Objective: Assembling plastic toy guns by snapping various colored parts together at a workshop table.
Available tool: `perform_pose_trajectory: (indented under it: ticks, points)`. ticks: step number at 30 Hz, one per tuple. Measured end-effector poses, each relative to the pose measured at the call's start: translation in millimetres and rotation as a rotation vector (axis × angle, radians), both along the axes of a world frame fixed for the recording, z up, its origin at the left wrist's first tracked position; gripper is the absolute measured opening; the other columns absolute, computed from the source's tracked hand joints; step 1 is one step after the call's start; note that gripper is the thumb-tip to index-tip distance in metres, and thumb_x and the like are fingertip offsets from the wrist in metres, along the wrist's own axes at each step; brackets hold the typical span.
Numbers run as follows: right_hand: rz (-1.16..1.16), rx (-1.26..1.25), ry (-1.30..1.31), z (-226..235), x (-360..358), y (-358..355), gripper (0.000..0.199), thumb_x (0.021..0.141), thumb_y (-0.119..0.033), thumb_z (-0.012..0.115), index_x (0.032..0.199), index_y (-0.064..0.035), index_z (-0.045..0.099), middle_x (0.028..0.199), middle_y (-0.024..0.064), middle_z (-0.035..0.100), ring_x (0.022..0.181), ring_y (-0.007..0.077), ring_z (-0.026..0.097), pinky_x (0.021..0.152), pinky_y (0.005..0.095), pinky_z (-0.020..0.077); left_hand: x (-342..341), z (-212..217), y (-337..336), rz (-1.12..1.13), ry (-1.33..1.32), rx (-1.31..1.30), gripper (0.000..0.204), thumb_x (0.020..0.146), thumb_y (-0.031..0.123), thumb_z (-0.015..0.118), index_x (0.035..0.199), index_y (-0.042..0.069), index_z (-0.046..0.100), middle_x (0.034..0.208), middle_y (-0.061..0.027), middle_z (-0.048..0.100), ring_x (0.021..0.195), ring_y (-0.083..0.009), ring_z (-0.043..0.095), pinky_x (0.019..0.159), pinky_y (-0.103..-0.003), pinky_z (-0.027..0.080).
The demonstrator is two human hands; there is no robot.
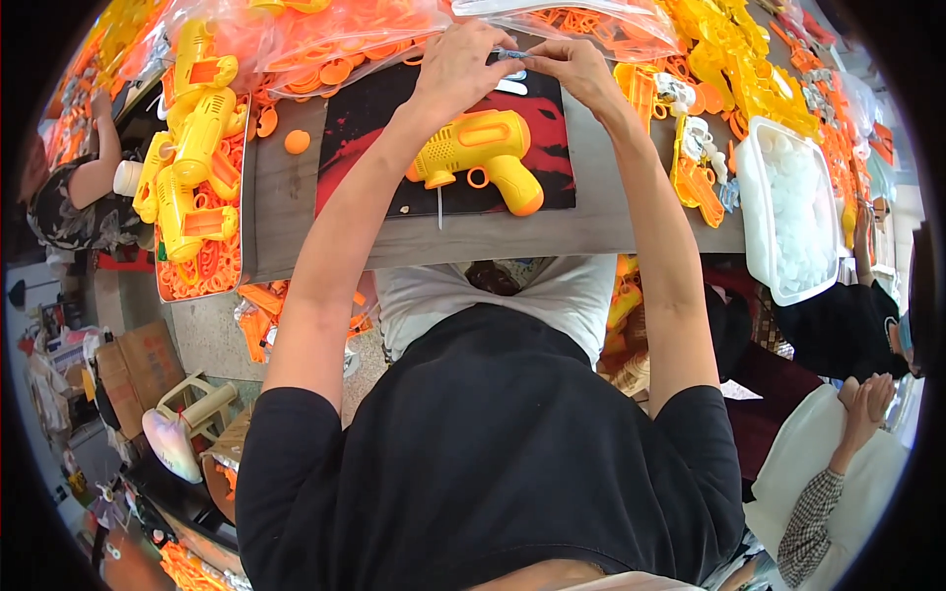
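a white tub of pale round pieces stands at my right, clear bags of orange rings lie along the far edge. on the black-and-red mat my yellow toy gun lies crosswise, barrel pointing left, orange-tipped grip slanting toward me. beyond it my left hand and right hand pinch a small blue-grey part between closed fingertips.

A small bluish-grey part, too small to make out, sits pinched just beyond the toy gun. The toy gun is yellow with orange trim, lying on its side, handle pointing down-right.
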State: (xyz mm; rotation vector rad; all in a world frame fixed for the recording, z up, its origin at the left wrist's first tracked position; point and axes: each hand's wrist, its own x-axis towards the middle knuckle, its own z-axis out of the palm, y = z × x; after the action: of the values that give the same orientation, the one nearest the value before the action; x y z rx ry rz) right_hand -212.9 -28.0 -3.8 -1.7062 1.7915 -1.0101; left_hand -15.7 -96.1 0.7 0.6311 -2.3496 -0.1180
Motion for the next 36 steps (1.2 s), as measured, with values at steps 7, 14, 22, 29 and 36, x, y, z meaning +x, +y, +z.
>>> perform_pose_trajectory:
  ticks: [7, 14, 22, 29, 36]
  points:
    - [0.083, 0.041, -0.398, 31, 0, 43, 0.031, 0.090, -0.032, 0.071, 0.109, -0.0067, 0.070, 0.088, -0.0032, 0.065, 0.078, 0.0047, 0.053, 0.072, 0.0231, 0.0414, 10, 20, 6, -0.339, 0.147, 1.057, 0.031, 0.087, 0.032, 0.074, 0.101, 0.005, 0.071, 0.092, -0.0023, 0.068, 0.088, -0.0089, 0.062, 0.080, -0.026, 0.050]
    - [0.019, 0.042, -0.641, 35, 14, 81, 0.024, 0.089, -0.033, 0.072, 0.093, -0.0105, 0.067, 0.076, -0.0084, 0.052, 0.069, 0.0023, 0.041, 0.067, 0.0205, 0.0328, 42, 29, 41, -0.263, 0.195, 0.982, 0.026, 0.091, 0.022, 0.070, 0.107, 0.003, 0.067, 0.097, -0.0022, 0.065, 0.091, -0.0117, 0.062, 0.087, -0.026, 0.050]
    - [-0.128, 0.083, -0.653, 1, 21, 112, 0.023, 0.086, -0.028, 0.075, 0.084, -0.0071, 0.066, 0.074, -0.0073, 0.052, 0.062, 0.0016, 0.038, 0.058, 0.0193, 0.0304, 77, 4, 80, -0.061, 0.034, 0.191, 0.027, 0.082, 0.019, 0.075, 0.105, 0.007, 0.069, 0.101, -0.0059, 0.068, 0.095, -0.0225, 0.062, 0.085, -0.034, 0.048]
    - [-0.156, 0.080, -0.584, 1, 18, 111, 0.022, 0.086, -0.028, 0.074, 0.084, -0.0071, 0.066, 0.074, -0.0069, 0.053, 0.061, 0.0009, 0.036, 0.056, 0.0189, 0.0287, 76, -11, 80, -0.050, 0.123, 0.310, 0.023, 0.080, 0.014, 0.077, 0.100, 0.007, 0.072, 0.103, -0.0045, 0.068, 0.098, -0.0215, 0.060, 0.086, -0.034, 0.048]
    - [-0.089, 0.063, -0.510, -11, 49, 88, 0.026, 0.085, -0.029, 0.075, 0.088, -0.0045, 0.067, 0.075, -0.0065, 0.055, 0.068, 0.0018, 0.041, 0.059, 0.0195, 0.0286, 73, -11, 81, -0.046, 0.128, 0.322, 0.023, 0.080, 0.014, 0.078, 0.101, 0.007, 0.072, 0.103, -0.0049, 0.068, 0.098, -0.0213, 0.060, 0.087, -0.034, 0.048]
